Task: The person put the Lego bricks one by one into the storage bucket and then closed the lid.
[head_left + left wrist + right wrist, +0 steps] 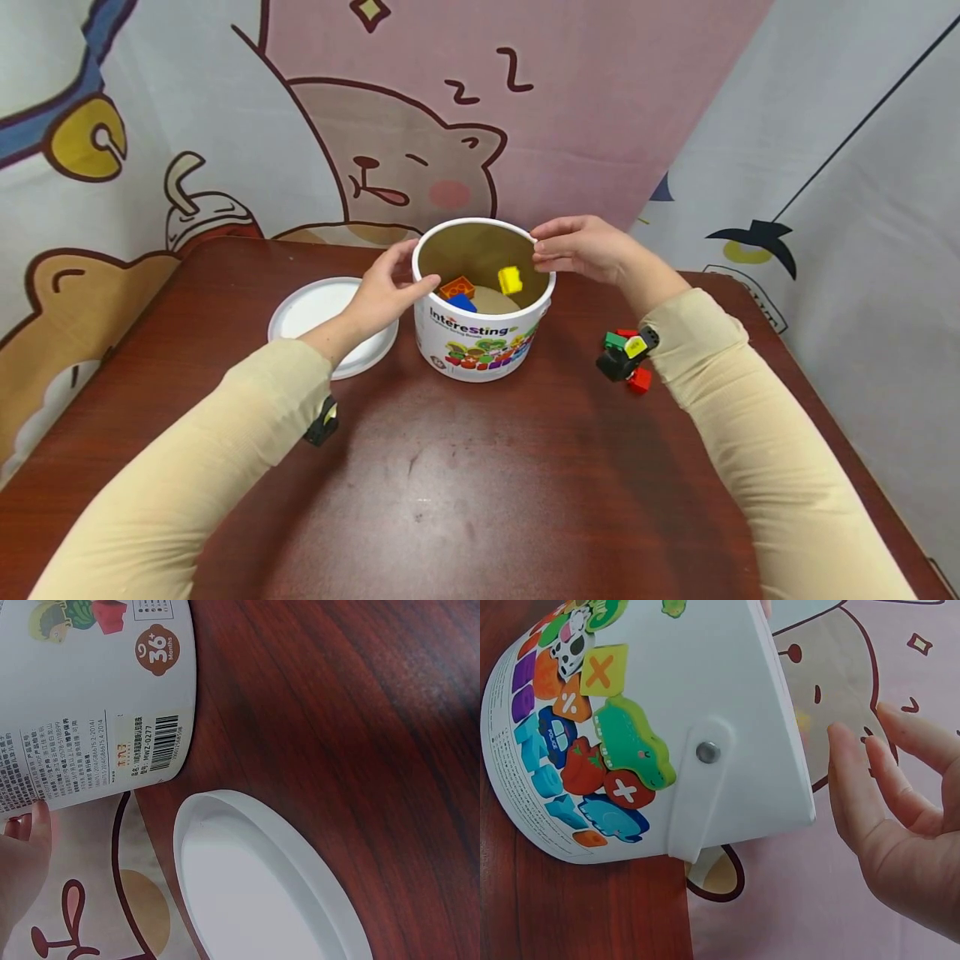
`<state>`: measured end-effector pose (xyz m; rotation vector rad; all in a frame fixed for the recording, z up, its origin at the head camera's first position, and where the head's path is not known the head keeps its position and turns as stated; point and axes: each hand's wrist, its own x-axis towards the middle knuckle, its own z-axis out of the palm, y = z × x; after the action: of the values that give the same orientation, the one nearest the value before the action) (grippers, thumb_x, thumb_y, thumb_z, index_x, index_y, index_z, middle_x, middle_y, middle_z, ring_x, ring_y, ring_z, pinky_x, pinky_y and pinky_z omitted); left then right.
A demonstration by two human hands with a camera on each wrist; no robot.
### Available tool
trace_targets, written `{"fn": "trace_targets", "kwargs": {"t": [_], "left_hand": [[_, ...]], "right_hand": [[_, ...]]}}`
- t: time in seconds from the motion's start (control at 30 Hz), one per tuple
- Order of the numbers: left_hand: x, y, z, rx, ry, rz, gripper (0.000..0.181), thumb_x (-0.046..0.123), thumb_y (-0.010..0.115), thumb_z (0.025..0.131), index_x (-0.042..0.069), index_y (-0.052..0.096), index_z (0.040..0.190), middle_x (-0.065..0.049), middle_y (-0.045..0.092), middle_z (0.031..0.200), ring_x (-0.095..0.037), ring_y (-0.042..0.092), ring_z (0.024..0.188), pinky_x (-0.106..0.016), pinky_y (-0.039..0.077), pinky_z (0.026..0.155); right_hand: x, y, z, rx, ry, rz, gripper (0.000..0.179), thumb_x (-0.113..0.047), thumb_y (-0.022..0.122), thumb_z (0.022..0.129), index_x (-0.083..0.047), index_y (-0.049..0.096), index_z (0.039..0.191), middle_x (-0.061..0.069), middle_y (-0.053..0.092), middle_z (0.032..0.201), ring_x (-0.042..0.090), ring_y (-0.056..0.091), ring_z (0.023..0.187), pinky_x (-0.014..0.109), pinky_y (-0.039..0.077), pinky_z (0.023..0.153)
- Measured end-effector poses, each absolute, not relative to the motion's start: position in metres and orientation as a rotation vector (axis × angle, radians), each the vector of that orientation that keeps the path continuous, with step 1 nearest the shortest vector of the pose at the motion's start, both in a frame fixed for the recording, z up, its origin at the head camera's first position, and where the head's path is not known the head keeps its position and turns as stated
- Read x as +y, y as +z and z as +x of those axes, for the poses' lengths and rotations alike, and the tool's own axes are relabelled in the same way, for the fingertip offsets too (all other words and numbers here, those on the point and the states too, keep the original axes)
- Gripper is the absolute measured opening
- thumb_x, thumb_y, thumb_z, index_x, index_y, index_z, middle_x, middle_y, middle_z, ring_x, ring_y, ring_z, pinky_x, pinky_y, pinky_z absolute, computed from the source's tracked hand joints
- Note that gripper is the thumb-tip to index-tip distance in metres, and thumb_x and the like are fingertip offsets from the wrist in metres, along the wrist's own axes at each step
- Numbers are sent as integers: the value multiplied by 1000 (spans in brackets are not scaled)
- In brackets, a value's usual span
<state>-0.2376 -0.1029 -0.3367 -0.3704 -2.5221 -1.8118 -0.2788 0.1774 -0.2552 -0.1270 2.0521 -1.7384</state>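
A white round bucket (480,346) with a printed label stands upright on the table. My left hand (382,292) grips its left rim, thumb over the edge and fingers against the outer wall. Beside the right rim is my right hand (588,248), its fingers loosely extended and holding nothing; a gap to the bucket shows in the right wrist view. Inside the bucket are an orange block (457,288) and a blue block (462,302). A yellow block (510,280) appears within the opening; whether it touches the wall or is in mid-air, I cannot tell.
On the brown table (450,483), a white lid (247,892) lies left of the bucket, partly behind my left forearm. Red and green blocks (639,381) lie to the right, partly hidden by the right wrist camera (626,354). A cartoon-printed cloth (600,100) hangs behind.
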Motion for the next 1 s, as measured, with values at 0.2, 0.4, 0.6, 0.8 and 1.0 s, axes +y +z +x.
{"fn": "trace_targets", "kwargs": {"t": [0.2,0.4,0.6,0.8,1.0], "left_hand": [[-104,-336,-236,-2513,-1813,-370,63,18,66,87,6,35,141,-18,47,135,-35,51,119,-43,47,99],[-103,-334,-235,-2506,-1830,-368,64,18,66,87,5,35,141,-18,46,136,-33,50,120,-42,46,99],[-102,-336,-235,-2517,-1838,-362,64,19,66,87,5,35,142,-18,46,136,-35,49,121,-42,46,100],[-103,-338,-236,-2524,-1835,-369,64,20,66,87,6,35,142,-17,46,136,-34,49,122,-41,46,101],[-103,-336,-237,-2522,-1831,-373,64,21,66,87,6,35,142,-17,46,136,-33,49,121,-41,45,101]], "right_hand": [[192,-254,-276,2015,-1772,-166,13,1,53,90,-3,57,102,4,63,81,14,64,77,26,57,72],[228,-262,-268,2044,-1727,-150,16,0,53,91,-13,62,93,0,62,84,12,64,78,27,57,75],[279,-285,-260,2062,-1589,-76,15,-7,56,92,-20,63,93,-3,65,85,8,63,80,25,56,77],[318,-314,-253,2173,-1385,-15,10,-15,58,92,-20,59,101,-9,65,87,8,64,85,28,56,82],[333,-332,-248,2258,-1127,-10,56,-22,62,90,7,40,131,-2,63,104,15,62,96,31,55,85]]}}
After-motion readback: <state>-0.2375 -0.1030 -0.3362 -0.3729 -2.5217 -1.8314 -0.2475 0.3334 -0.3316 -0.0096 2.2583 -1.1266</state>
